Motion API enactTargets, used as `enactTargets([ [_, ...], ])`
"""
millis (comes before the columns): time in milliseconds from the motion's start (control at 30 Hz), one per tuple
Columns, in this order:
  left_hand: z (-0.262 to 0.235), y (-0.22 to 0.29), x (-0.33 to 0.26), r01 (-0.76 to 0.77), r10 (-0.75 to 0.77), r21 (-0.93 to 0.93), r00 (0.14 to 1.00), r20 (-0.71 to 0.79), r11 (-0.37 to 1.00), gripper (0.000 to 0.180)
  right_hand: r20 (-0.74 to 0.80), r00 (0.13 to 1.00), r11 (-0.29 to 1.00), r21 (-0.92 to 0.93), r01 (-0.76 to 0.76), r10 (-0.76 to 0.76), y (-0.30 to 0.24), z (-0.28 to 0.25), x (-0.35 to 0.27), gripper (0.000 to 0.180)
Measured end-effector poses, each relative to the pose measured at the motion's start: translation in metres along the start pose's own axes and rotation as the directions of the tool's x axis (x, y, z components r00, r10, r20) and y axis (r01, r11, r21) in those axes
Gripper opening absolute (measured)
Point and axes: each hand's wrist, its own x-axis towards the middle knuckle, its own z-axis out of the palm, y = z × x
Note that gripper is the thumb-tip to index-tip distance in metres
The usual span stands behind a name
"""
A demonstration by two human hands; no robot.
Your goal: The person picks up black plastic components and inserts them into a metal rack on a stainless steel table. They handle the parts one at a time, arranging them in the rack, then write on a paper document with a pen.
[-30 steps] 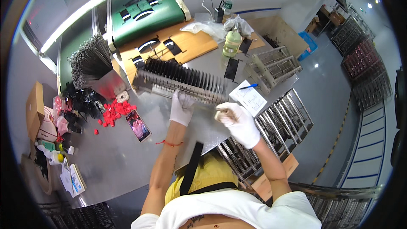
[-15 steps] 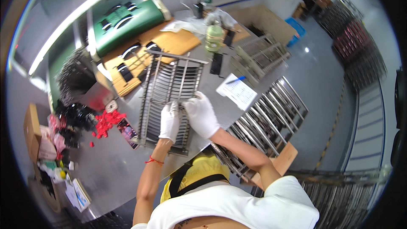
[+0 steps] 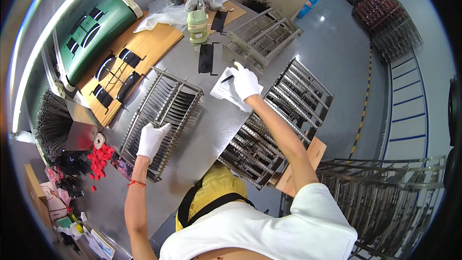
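Note:
My left hand (image 3: pixel 153 140), in a white glove, grips the near part of a metal rack (image 3: pixel 163 78) on the table, its thumb apart on the right. Dark, thin curved pieces (image 3: pixel 182 100) stand in rows inside the rack. To the right, my gloved right hand (image 3: pixel 245 83) is over a white printed sheet (image 3: pixel 222 91), one fingertip pointing up and away. A pen (image 3: pixel 226 79) sticks out to the left from under that hand and appears held; its other end is hidden by the glove.
Beyond lie a black flat plate (image 3: pixel 206 58), a green bottle (image 3: pixel 197 26) and an empty slotted rack (image 3: pixel 264 36). Metal racks (image 3: pixel 293 98) stand right of the table. At left are black curved parts (image 3: pixel 127 86) on a wooden board, red small pieces (image 3: pixel 100 159) and a phone (image 3: pixel 121 165).
My right hand has left the rack and moved right to the pen on the sheet. My left hand stays on the rack, which appears further left as the view has shifted.

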Motion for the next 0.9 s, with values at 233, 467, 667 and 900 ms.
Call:
enactTargets([
  [233, -0.005, -0.021, 0.036, 0.121, -0.012, 0.489, 0.975, -0.22, 0.864, 0.046, 0.251, 0.923, 0.953, -0.015, 0.304, -0.291, 0.041, 0.04, 0.029, 0.047],
  [467, 0.16, 0.073, 0.024, -0.653, 0.581, 0.61, 0.732, 0.355, 0.449, 0.031, 0.466, 0.868, 0.942, 0.182, -0.282, 0.171, 0.05, 0.009, 0.026, 0.063],
  [667, 0.29, 0.055, 0.067, -0.582, 0.543, 0.748, 0.76, 0.358, 0.321, 0.067, 0.461, 0.876, 0.18, 0.882, -0.435, -0.142, 0.065, -0.017, 0.041, 0.058],
  [900, 0.255, 0.022, 0.068, -0.678, 0.579, 0.671, 0.688, 0.437, 0.3, 0.028, 0.372, 0.914, 0.961, 0.269, 0.064, -0.165, 0.046, 0.036, 0.051, 0.038],
])
